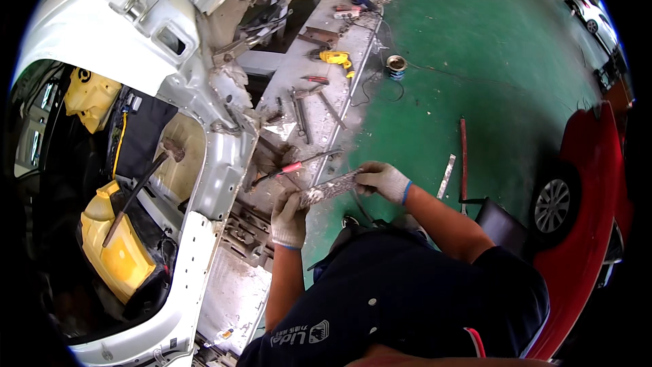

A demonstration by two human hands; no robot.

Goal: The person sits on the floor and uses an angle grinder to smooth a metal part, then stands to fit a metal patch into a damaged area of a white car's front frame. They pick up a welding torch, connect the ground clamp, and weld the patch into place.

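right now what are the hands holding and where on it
Both gloved hands hold one flat, rusty metal strip: the left hand grips its lower left end, the right hand its upper right end.

A glossy green painted workshop floor (475, 61) spreads in daylight between a stripped white car body shell (129, 34) and a red parked car (584, 183).

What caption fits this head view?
Gloved left hand and right hand hold a rusty metal strip beside a stripped car body.
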